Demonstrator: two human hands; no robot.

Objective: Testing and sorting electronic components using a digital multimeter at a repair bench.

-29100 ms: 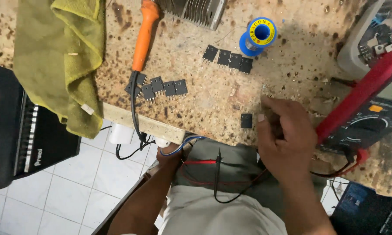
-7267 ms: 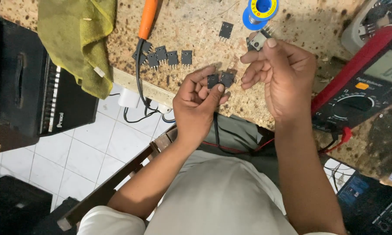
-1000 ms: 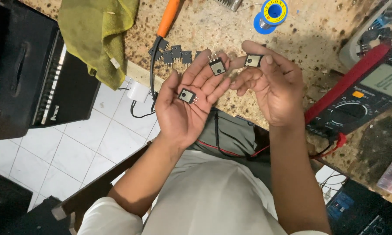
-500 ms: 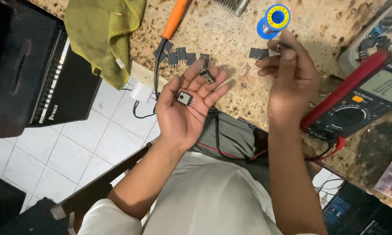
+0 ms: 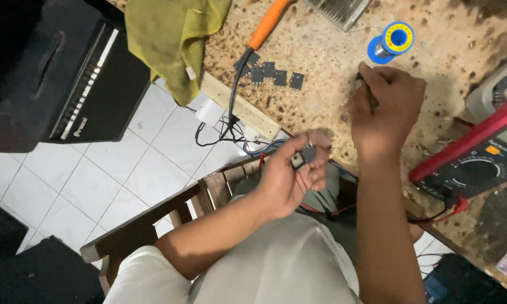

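head view, looking down over the near edge of the bench.

- left hand (image 5: 290,180): held off the near edge of the speckled brown stone bench (image 5: 321,84), above the lap. fingers curled round small black square components with metal tabs (image 5: 301,157), thumb pressing them against the fingertips; count about 2, not certain. held close to the body, probably as a reserve stock kept ready for the other hand.
- right hand (image 5: 386,107): over the middle of the bench, fingers closed in a pinch at a small dark item near the fingertips (image 5: 361,84); what it is cannot be told. knuckles up, wrist crossing the near edge.
- row of about 5 flat black components (image 5: 267,72): laid side by side near the left part of the near edge, apart from both hands, seemingly sorted into a line.
- orange-handled soldering iron (image 5: 267,22): lying at the far edge, its cable dropping over the near edge, touching the row's left end.
- blue and yellow solder spool (image 5: 392,40): at the far edge, just beyond the right hand.
- olive green cloth (image 5: 172,39): draped over the left corner.
- red-cased multimeter (image 5: 473,163): right edge, leads trailing to the lap.
- finned metal heat sink (image 5: 338,10): far edge, partly cut off.
- black amplifier cabinet (image 5: 68,73): on the white tiled floor, left of the bench.
- wooden chair frame (image 5: 152,219): below the person.
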